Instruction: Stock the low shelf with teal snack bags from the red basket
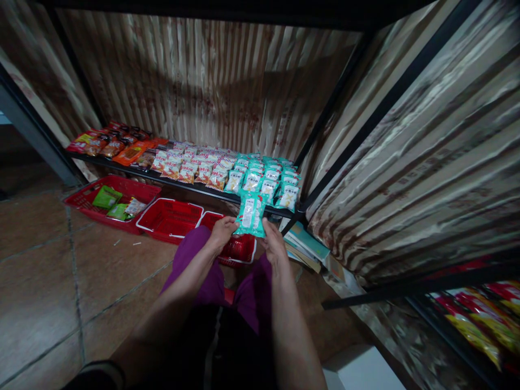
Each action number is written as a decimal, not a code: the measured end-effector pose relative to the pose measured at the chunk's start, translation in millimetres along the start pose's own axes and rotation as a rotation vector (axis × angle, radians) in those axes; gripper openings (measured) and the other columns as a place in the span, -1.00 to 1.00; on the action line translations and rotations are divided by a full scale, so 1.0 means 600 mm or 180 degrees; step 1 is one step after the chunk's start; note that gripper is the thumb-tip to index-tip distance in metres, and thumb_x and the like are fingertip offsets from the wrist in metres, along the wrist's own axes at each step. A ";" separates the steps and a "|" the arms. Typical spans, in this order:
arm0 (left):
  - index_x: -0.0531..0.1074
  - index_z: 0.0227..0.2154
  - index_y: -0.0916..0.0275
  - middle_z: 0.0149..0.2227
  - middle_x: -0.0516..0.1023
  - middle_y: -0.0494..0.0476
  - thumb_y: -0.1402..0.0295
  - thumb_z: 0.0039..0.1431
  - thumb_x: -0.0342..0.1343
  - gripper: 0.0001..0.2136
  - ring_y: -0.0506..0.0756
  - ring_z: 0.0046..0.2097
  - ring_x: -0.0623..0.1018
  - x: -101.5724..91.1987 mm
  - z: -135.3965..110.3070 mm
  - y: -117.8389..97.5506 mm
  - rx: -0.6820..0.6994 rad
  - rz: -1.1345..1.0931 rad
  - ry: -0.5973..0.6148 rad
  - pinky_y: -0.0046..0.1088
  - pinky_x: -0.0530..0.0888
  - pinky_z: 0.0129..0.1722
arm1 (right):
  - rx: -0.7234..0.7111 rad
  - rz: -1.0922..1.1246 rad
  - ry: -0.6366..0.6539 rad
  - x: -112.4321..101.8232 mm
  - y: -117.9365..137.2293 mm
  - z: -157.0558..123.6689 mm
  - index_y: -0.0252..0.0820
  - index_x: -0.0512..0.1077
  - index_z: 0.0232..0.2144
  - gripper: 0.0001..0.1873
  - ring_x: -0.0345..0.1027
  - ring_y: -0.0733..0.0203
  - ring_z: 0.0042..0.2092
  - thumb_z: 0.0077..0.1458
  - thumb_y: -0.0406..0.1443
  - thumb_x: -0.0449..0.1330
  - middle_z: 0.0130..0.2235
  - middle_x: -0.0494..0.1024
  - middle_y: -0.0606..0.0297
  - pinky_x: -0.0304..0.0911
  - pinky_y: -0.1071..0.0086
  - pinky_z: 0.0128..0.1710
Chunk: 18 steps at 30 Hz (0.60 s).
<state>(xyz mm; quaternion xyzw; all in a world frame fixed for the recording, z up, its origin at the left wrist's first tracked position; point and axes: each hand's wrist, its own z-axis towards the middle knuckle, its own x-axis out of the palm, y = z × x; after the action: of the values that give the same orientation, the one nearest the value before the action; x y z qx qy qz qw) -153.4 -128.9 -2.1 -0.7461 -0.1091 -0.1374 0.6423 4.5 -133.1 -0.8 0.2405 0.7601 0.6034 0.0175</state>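
Both my hands hold one teal snack packet point(251, 214) upright in front of a low black shelf point(134, 171). My left hand point(222, 232) pinches its lower left corner. My right hand point(273, 243) grips its lower right edge. Just behind the packet, rows of matching teal packets point(268, 181) lie on the shelf's right end. Pink and red packets point(195, 165) fill the middle, and orange and red ones point(117, 143) the left end. My knees in purple trousers point(203, 271) are below my hands.
Three red plastic baskets sit on the tiled floor under the shelf: the left basket point(87, 201) holds green packets, the middle basket point(168, 219) looks bare, the third basket point(239, 250) is behind my hands. Striped curtains hang behind and right. Books point(306, 244) lie at right.
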 end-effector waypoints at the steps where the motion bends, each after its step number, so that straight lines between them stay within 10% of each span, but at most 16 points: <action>1: 0.42 -0.45 0.30 -0.56 0.52 -0.01 0.25 -0.21 0.33 -0.71 -0.01 -0.53 0.50 0.000 0.002 0.000 0.0032 -0.0037 -0.0083 -0.53 0.43 -0.50 | 0.0055 -0.0034 0.0083 0.000 -0.003 -0.004 -0.13 0.49 -0.34 -0.54 0.47 0.26 -0.37 -0.31 -0.03 0.40 -0.34 0.60 0.35 0.37 0.44 -0.41; 12: 0.41 -0.42 0.28 -0.54 0.53 -0.01 0.27 -0.18 0.33 -0.72 0.00 -0.51 0.52 0.004 0.006 0.000 0.0159 -0.0195 -0.0455 -0.49 0.46 -0.45 | -0.0291 -0.0189 0.0097 0.011 -0.018 -0.002 -0.21 0.47 -0.33 -0.52 0.39 0.31 -0.44 -0.38 -0.14 0.42 -0.47 0.53 0.38 0.35 0.41 -0.38; 18: 0.40 -0.46 0.28 -0.55 0.53 0.00 0.27 -0.18 0.31 -0.75 0.01 -0.52 0.52 0.001 0.010 0.006 0.0165 -0.0269 -0.0585 -0.51 0.44 -0.47 | -0.2007 -0.0184 -0.0918 0.014 0.071 -0.042 -0.17 0.26 0.08 -0.39 0.34 0.17 0.05 0.06 0.02 0.06 0.06 0.42 0.14 0.21 0.21 0.07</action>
<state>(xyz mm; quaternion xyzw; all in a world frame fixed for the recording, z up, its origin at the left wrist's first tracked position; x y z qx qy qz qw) -151.4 -123.7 -6.4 -0.7334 -0.2024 -0.0925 0.6424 3.6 -146.0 47.5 0.2844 0.5326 0.7676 0.2153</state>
